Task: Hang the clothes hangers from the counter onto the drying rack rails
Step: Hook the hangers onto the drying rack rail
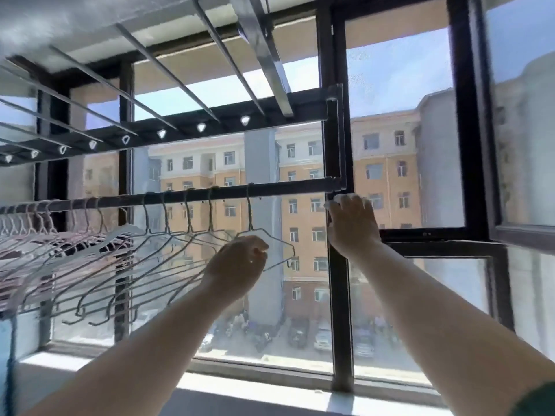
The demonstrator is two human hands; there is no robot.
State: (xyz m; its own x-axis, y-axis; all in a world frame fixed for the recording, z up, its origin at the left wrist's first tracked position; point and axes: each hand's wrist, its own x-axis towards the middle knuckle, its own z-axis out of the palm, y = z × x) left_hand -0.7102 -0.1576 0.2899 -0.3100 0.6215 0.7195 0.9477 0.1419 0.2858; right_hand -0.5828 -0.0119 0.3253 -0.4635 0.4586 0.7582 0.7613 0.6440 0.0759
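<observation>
Left hand [237,262] grips the end hanger [250,217], already hooked near the rail's [285,187] right end; right hand [351,223] rests straight-fingered on that end; many hangers [90,235] hang leftward; counter unseen, so the remainder cannot be judged.

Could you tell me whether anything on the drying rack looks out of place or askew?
Nothing looks damaged. The hangers at the far left of the lower rail are crowded into an overlapping bunch, while those toward the right hang evenly spaced. The left hand grips the rightmost hanger.
</observation>
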